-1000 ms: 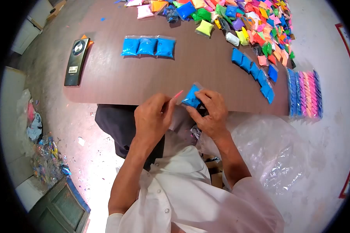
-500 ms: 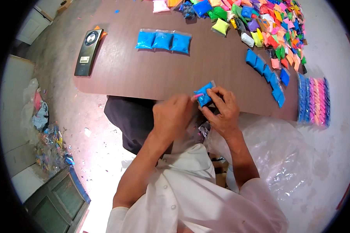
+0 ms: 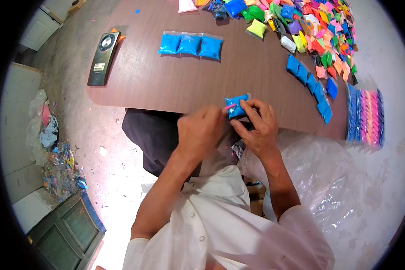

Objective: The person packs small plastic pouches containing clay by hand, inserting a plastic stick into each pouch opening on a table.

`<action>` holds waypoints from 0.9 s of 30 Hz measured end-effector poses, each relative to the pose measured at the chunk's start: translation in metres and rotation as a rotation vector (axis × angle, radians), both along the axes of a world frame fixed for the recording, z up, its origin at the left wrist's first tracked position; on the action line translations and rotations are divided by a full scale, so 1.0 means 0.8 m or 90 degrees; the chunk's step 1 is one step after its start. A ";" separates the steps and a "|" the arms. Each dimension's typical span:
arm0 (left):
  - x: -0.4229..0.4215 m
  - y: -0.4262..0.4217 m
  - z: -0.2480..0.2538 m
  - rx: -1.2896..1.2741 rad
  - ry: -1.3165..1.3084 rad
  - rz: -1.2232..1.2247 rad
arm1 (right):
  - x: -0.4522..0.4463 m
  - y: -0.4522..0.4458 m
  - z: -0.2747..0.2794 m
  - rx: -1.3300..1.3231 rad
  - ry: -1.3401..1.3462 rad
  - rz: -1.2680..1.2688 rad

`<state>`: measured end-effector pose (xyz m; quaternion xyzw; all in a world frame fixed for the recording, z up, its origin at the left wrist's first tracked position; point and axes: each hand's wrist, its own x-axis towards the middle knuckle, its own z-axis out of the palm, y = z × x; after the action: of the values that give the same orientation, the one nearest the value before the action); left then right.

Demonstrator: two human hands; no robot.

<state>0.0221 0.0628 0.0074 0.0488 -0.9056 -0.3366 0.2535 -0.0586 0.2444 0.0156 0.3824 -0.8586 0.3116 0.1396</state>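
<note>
1. From where I stand, the small, clear plastic packet with blue filling [image 3: 236,111] lies at the worktop [image 3: 166,85]'s near edge, between the two hands.
2. The right hand [image 3: 262,132] is narrowed on it, thumb and fingers at its side; the left hand [image 3: 199,135], blurred, holds a thin pink stick [image 3: 230,107], its tip over the packet. Whether it presses in, I cannot tell.
3. As for how far things are along, this single packet is in hand, apart from the joined strip of three blue packets [image 3: 190,45] and the curved chain of blue packets [image 3: 311,83]. Whether it is sealed doesn't show.
4. The strip of three lies well beyond the left hand; the chain runs down the right side, near the worktop's edge, beside the heap of multicoloured packets [image 3: 326,33].
5. The black phone [image 3: 104,58] lies near the left edge, well apart from the hands.
</note>
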 end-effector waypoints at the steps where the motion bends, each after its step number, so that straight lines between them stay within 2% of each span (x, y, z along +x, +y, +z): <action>1: -0.003 -0.009 -0.001 -0.018 -0.013 0.026 | 0.001 -0.002 -0.001 -0.008 -0.011 -0.004; 6: -0.006 -0.026 0.011 -0.005 -0.028 0.064 | 0.000 -0.005 -0.001 -0.035 -0.025 -0.006; 8: -0.001 -0.010 0.016 0.023 0.041 0.009 | -0.001 -0.004 -0.003 -0.031 -0.015 -0.007; 13: 0.001 -0.001 0.008 0.023 -0.027 -0.024 | -0.002 -0.004 -0.004 -0.031 -0.004 -0.009; 19: -0.010 -0.025 0.011 -0.021 -0.045 0.071 | -0.001 -0.008 -0.002 -0.031 -0.006 -0.016; 22: -0.001 -0.014 0.019 0.006 -0.031 0.048 | -0.002 -0.006 -0.008 -0.040 -0.002 -0.018; 24: 0.004 0.004 0.019 0.030 0.007 -0.023 | -0.003 -0.007 -0.009 -0.048 0.001 -0.018; 27: 0.002 0.009 0.019 0.016 -0.034 -0.012 | -0.004 -0.006 -0.005 -0.053 -0.007 -0.014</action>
<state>0.0236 0.0700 0.0226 0.0524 -0.9083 -0.3488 0.2250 -0.0620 0.2397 0.0113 0.3651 -0.8498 0.3475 0.1544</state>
